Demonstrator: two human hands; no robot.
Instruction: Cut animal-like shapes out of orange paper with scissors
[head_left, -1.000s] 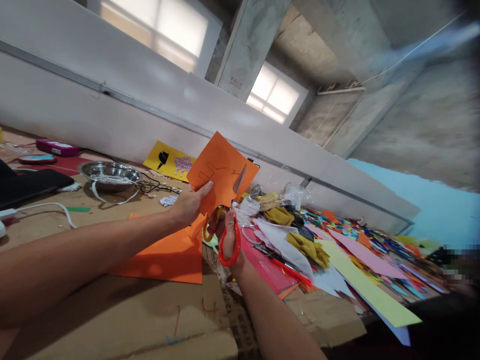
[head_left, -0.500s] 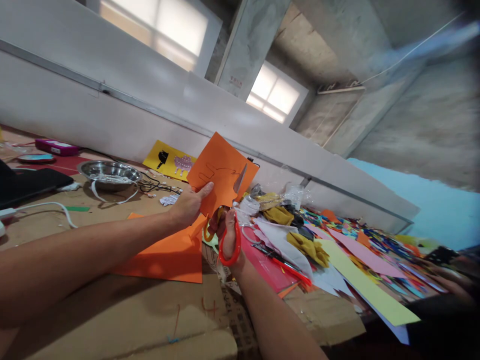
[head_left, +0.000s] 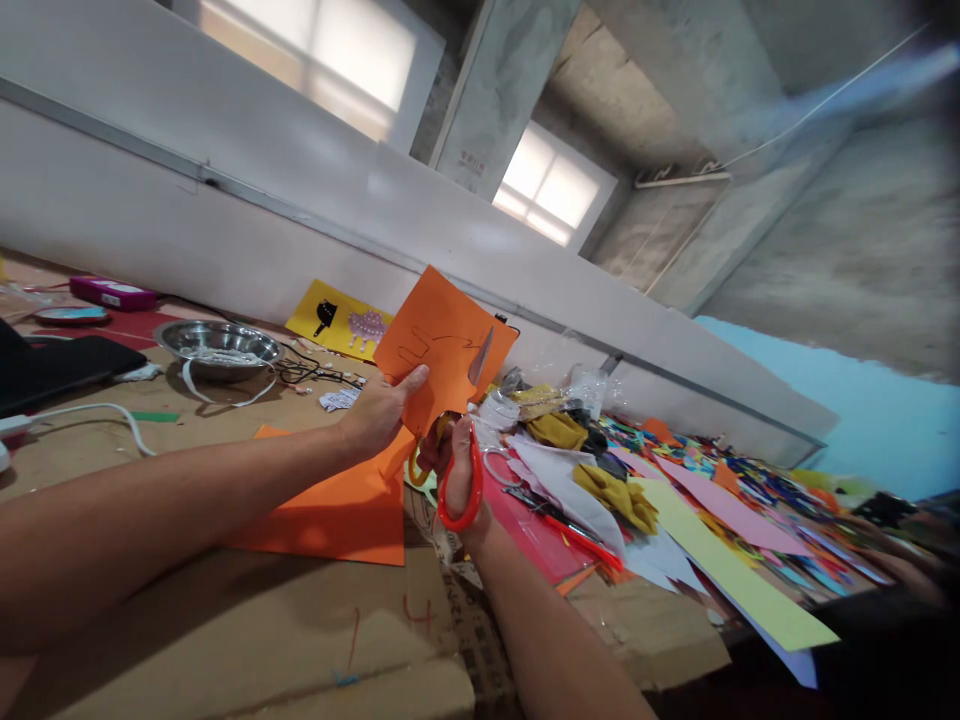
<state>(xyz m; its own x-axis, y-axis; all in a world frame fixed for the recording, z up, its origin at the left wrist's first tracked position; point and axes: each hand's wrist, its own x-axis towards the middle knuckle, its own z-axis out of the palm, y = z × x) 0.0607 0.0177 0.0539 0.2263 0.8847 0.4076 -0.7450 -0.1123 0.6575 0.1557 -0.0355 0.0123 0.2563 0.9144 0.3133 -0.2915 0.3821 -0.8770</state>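
An orange sheet of paper [head_left: 442, 330] with a dark drawn outline is held up in front of me, tilted. My left hand [head_left: 379, 408] pinches its lower left edge, thumb on the near face. In my right hand [head_left: 459, 450] is a pair of scissors [head_left: 463, 510] with red and yellow handles, my fingers through the loops. One blade shows over the front of the sheet at its right part; the other blade is hidden. Below, another orange sheet [head_left: 330, 520] lies on the cardboard-covered table [head_left: 247, 640].
Left of my hands stand a steel bowl [head_left: 219, 350] and a white cable [head_left: 124, 415]. Behind is a yellow card [head_left: 307, 310]. On the right lie red-handled scissors [head_left: 577, 535], mustard cloth [head_left: 619, 495], a pale yellow strip [head_left: 742, 570] and heaped coloured scraps. At the far right is another person's hand [head_left: 900, 565].
Hardly anything differs. The orange sheet and the scissors have shifted very slightly, and both hands keep their hold.
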